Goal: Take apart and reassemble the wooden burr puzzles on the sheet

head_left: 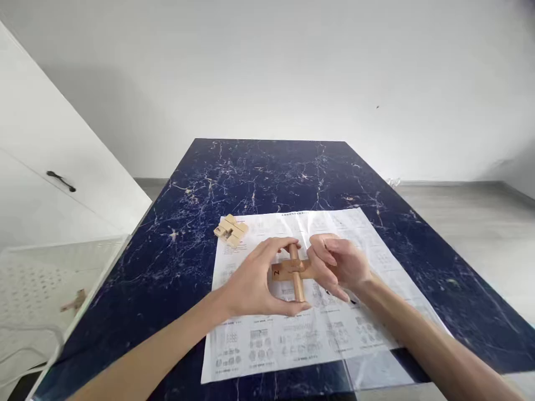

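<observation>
My left hand point(261, 278) spans a round wooden dowel point(298, 288), thumb at its near end and fingers at its far end. Crossing the dowel is a flat wooden puzzle piece point(282, 272) marked "2"; together they form a cross above the printed sheet point(284, 348). At the right end of the flat piece is my right hand point(338, 262), its fingers curled and covering that end. How firmly they grip it is partly hidden. An interlocked wooden puzzle cluster point(231, 230) marked "3" lies at the sheet's far left corner.
The creased sheet lies on a dark blue marble-patterned table point(251, 172). A white cabinet point(54, 145) with a black handle stands on the left. Below it, a white perforated chair or basket point(37, 284) holds another wooden piece point(76, 301). A pale wall rises behind the table.
</observation>
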A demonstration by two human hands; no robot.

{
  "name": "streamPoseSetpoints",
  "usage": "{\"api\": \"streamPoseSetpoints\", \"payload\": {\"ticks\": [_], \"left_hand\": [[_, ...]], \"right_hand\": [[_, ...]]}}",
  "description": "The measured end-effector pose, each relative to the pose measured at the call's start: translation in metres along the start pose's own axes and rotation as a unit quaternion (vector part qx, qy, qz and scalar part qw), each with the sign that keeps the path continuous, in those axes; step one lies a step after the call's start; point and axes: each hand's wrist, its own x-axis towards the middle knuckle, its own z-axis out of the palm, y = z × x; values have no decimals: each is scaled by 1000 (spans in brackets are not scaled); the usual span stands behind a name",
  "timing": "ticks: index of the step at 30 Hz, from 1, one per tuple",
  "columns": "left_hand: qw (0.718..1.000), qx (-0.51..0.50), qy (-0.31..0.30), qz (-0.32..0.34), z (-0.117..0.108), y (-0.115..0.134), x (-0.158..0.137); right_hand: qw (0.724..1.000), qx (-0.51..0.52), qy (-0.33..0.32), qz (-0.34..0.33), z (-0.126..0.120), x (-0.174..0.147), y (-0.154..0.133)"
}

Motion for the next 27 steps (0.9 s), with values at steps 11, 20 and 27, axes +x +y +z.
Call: {"api": "streamPoseSetpoints", "payload": {"ticks": [11, 20, 27], "left_hand": [[999, -25, 37, -6, -2, -4, 2], [994, 14, 112, -12, -6, -5, 5], [990, -33, 131, -40, -3, -1, 6]], "right_hand": [[984, -145, 100, -20, 12, 1, -5], [959, -233, 140, -80, 13, 5, 1], [959, -230, 145, -80, 13, 6, -1]]}}
